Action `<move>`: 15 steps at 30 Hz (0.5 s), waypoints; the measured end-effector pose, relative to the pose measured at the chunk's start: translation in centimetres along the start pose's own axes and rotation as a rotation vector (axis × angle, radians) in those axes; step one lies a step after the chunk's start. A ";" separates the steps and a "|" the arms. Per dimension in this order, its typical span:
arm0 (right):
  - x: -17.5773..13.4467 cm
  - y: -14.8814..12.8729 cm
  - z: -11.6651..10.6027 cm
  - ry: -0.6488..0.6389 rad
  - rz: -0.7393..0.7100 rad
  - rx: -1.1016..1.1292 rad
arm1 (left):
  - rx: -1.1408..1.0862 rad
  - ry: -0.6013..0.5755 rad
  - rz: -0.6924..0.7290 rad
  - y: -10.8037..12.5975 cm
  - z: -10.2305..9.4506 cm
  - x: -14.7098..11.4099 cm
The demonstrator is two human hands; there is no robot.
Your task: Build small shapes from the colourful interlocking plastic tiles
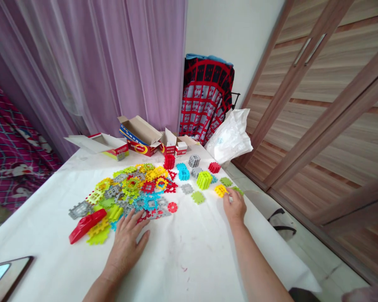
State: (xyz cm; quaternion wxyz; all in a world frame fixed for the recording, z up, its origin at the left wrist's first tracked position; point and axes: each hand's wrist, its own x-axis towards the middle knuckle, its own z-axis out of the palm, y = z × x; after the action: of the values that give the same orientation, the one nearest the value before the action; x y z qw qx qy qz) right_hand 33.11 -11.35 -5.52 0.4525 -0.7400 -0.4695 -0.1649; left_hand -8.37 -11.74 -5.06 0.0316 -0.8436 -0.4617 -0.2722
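Note:
At the table's right side, my right hand (235, 206) pinches a yellow building tile (221, 191), or a small stack of them. Green tiles (226, 181) lie just beyond it. My left hand (130, 233) rests with fingers spread at the near edge of a heap of mixed plastic building tiles (126, 188). Between the hands and farther back stand sorted stacks: a lime green stack (204, 180), a blue stack (183, 173), a grey stack (194, 160) and a red stack (169, 162). A flat lime tile (198, 197) and a grey tile (187, 188) lie singly.
Opened cardboard boxes (141, 136) line the table's far edge, beside a white plastic bag (229, 136). A red curved piece (87, 225) lies left of the heap. A phone (9, 277) sits at the near left corner. Wooden wardrobe doors (327, 109) stand on the right.

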 end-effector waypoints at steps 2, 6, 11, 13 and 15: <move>-0.4 -0.9 0.2 0.007 -0.053 0.033 | 0.000 -0.006 -0.008 0.3 -0.2 0.1; -1.7 -3.4 0.8 -0.034 -0.168 0.094 | -0.023 -0.024 -0.027 1.0 -0.6 0.3; -3.9 -7.0 1.4 -0.129 -0.319 0.181 | -0.040 0.000 -0.035 1.4 -1.2 0.4; -4.9 -8.3 1.6 -0.170 -0.364 0.219 | -0.025 0.051 -0.075 1.2 -1.3 0.5; -5.8 -9.3 1.7 -0.227 -0.394 0.243 | 0.007 0.122 -0.145 1.0 -1.4 0.5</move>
State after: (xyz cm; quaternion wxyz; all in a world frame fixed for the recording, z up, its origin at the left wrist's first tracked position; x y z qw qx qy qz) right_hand 22.02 -11.69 -5.48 0.4414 -0.5882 -0.6689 -0.1081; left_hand -7.97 -12.33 -3.39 0.0427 -0.7898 -0.5198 -0.3228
